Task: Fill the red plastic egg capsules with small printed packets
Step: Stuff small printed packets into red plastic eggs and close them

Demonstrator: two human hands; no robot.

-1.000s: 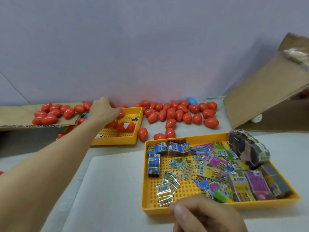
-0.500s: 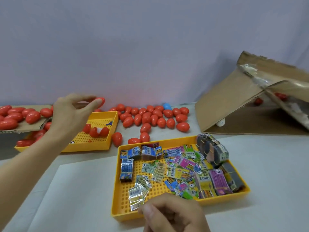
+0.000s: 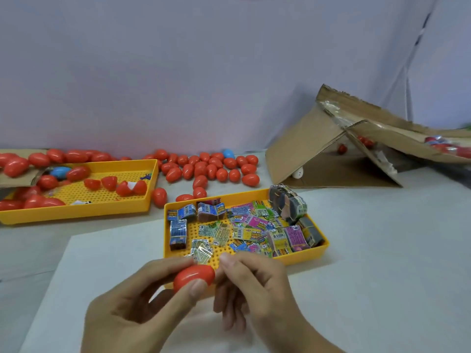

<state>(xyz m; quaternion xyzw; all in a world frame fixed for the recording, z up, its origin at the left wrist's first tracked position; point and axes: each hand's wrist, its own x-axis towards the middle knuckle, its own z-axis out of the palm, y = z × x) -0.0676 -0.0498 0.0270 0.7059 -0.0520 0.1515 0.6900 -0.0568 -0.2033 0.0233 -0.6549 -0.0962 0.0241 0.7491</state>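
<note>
Back from the far pile comes the left hand (image 3: 142, 299), now carrying one closed red plastic egg capsule (image 3: 194, 276) to the middle.

Thumb and fingertips pinch the egg just in front of the yellow perforated tray of small printed packets (image 3: 300, 258); the right hand (image 3: 257, 289) meets it, fingers curled at the egg's end, though whether they grip it I cannot tell. Judging by this, opening comes next.

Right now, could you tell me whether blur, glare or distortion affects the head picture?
Head view: even, soft light with faint shadows; slight blur on the right hand fingers; glare spots on the red egg capsule in the left hand; wide-angle bending tilts the cardboard box at right.
</note>
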